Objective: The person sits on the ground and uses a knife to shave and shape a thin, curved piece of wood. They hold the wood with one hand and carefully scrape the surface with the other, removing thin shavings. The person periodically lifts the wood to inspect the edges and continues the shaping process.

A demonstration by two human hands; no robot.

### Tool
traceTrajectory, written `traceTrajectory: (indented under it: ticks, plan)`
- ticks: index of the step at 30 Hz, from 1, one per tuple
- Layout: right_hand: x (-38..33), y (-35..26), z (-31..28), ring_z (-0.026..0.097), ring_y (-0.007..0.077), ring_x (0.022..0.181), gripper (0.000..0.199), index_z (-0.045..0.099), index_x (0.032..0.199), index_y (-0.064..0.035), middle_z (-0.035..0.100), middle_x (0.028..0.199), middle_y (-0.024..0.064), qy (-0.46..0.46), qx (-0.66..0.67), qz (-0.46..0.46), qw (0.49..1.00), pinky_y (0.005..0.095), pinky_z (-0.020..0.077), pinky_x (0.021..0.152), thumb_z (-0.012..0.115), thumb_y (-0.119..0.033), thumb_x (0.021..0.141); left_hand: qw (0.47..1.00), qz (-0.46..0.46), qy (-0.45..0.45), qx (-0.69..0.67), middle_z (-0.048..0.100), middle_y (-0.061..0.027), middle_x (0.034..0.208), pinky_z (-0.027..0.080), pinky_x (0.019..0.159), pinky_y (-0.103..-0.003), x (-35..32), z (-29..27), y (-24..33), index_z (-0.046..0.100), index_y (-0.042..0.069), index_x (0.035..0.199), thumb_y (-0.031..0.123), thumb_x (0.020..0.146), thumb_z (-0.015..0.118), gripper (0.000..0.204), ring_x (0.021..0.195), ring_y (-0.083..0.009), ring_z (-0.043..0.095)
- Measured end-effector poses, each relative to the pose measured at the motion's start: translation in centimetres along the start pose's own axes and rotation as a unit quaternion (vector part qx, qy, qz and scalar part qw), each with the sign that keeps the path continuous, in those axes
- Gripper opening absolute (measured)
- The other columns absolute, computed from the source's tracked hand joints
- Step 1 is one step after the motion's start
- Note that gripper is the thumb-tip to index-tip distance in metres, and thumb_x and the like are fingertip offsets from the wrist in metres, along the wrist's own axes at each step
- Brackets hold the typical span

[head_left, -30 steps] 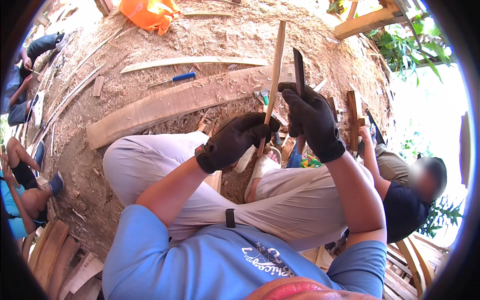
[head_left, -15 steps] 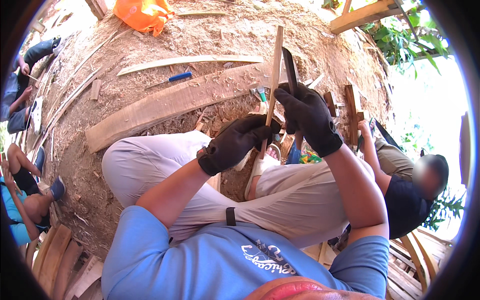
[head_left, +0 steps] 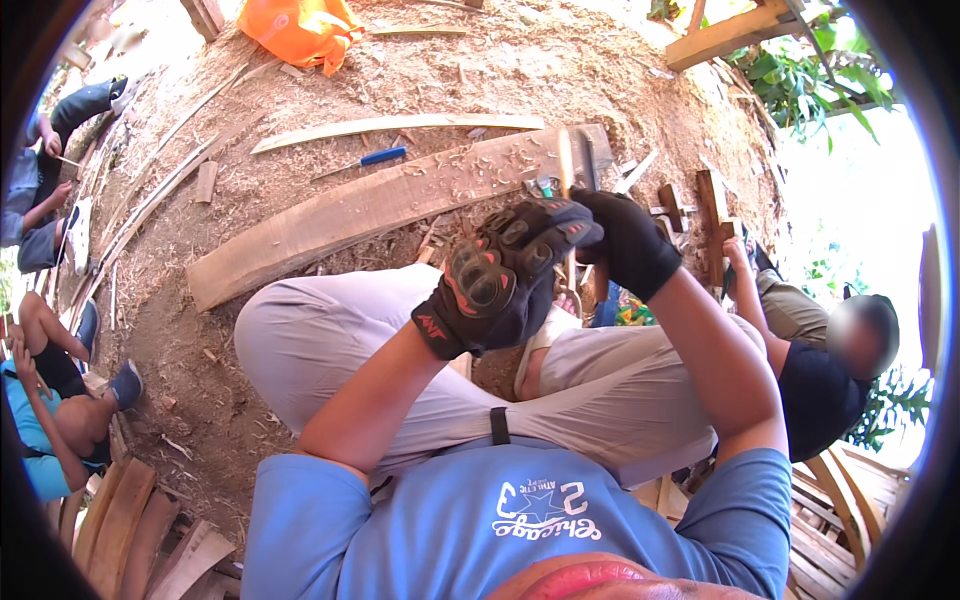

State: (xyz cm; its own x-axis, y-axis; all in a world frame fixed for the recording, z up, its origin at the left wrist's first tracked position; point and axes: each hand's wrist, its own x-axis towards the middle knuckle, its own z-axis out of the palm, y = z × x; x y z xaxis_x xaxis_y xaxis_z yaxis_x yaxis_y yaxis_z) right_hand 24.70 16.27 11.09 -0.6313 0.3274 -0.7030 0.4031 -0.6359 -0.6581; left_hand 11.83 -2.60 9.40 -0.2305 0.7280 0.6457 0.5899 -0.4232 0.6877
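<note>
My left hand [head_left: 510, 265], in a black glove with a hard knuckle guard, is closed with its back turned up. It grips a thin wooden stick [head_left: 566, 165] whose pale end stands out beyond the fingers. Close against it, my right hand [head_left: 630, 240], also gloved in black, is closed around a knife; the dark blade [head_left: 588, 165] points away from me alongside the stick. The hands overlap, so most of the fingers and the contact between blade and stick are hidden. Both hands are above my lap, near my crossed legs [head_left: 400, 350].
A wide plank [head_left: 330, 235] strewn with shavings lies ahead. Beyond it are a blue-handled tool [head_left: 382, 156], a pale strip [head_left: 400, 124] and an orange bag [head_left: 300, 30]. A person [head_left: 820, 370] sits close at right; others sit at left. Stacked boards [head_left: 120, 520] lie at lower left.
My left hand has rolled over so its back faces up and has moved up against my right hand. The stick and blade have tipped away and look shorter. The view has shifted slightly.
</note>
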Motion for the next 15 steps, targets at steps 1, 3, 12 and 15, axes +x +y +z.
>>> traceTrajectory:
  ticks: [1,3,12,15]
  plan:
    - [1.4,1.2,0.2,0.063,0.0123,0.068,0.019,0.067,0.110,-0.0058,0.067,0.087,0.0028,-0.027,0.001,0.001,1.000,0.0263,0.0501,0.057,0.059,-0.022,0.102,0.999,-0.017,-0.033,0.030,0.063,-0.0142,0.137,0.054,0.101,-0.045,-0.1,-0.9,0.6,0.064,0.011,0.133,0.007,0.081,0.072,0.052,0.124,-0.0342,0.063]
    - [3.3,2.6,2.4,0.066,0.0128,0.070,0.019,0.069,0.110,-0.0048,0.069,0.088,0.0051,-0.081,-0.013,-0.002,0.997,0.0267,0.0515,0.055,0.059,-0.019,0.101,0.989,-0.045,-0.103,0.097,0.064,-0.0120,0.137,0.055,0.101,-0.046,-0.3,-3.4,1.5,0.066,0.013,0.131,0.008,0.081,0.072,0.050,0.123,-0.0344,0.063]
    - [13.2,9.6,8.5,0.073,0.0372,0.081,0.035,0.067,0.106,-0.0009,0.071,0.088,0.0214,0.006,-0.403,-0.098,0.910,0.0474,0.0567,0.068,0.052,-0.032,0.105,0.910,-0.221,-0.153,0.316,0.075,-0.0130,0.118,0.058,0.090,-0.043,-6.1,-7.6,-6.0,0.074,0.010,0.117,0.020,0.102,0.062,0.022,0.105,-0.0322,0.073]
    - [12.1,11.6,8.9,0.070,0.0466,0.090,0.034,0.063,0.108,-0.0008,0.070,0.092,0.0277,0.119,-0.562,-0.216,0.790,0.0562,0.0546,0.077,0.048,-0.031,0.104,0.907,-0.307,-0.034,0.287,0.076,-0.0137,0.115,0.058,0.090,-0.043,-5.7,-7.7,-6.1,0.073,0.009,0.119,0.019,0.102,0.062,0.023,0.101,-0.0334,0.074]
